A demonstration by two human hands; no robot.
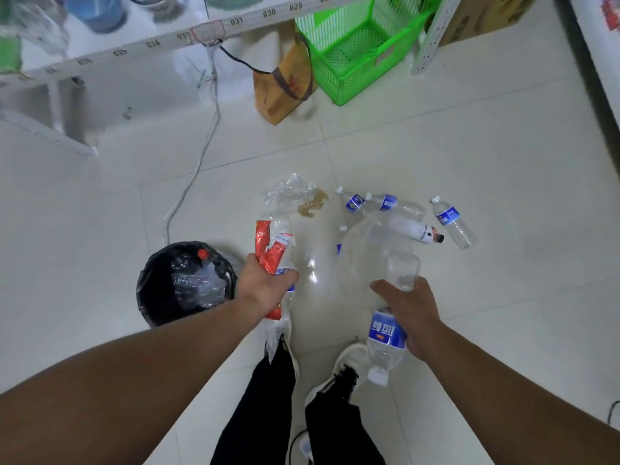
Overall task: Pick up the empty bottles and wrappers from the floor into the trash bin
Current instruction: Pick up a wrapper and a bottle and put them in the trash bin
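My left hand (265,283) grips a bunch of red and clear wrappers (270,251), just right of the black-lined trash bin (151,290). The bin holds crumpled clear plastic and a red-capped bottle. My right hand (407,312) grips a clear bottle with a blue label (385,333), cap pointing down, together with a second clear plastic bottle (401,266). On the floor ahead lie several blue-labelled bottles (451,221), a white bottle with a black cap (421,231), a clear bag (292,193) and a brown scrap (313,203).
A white shelf rack with numbered tags (151,43) stands at the back left, a grey cable (198,162) trailing from it across the tiles. A brown paper bag (285,85) and a green plastic basket (362,45) sit at the back. My shoes (339,370) are below.
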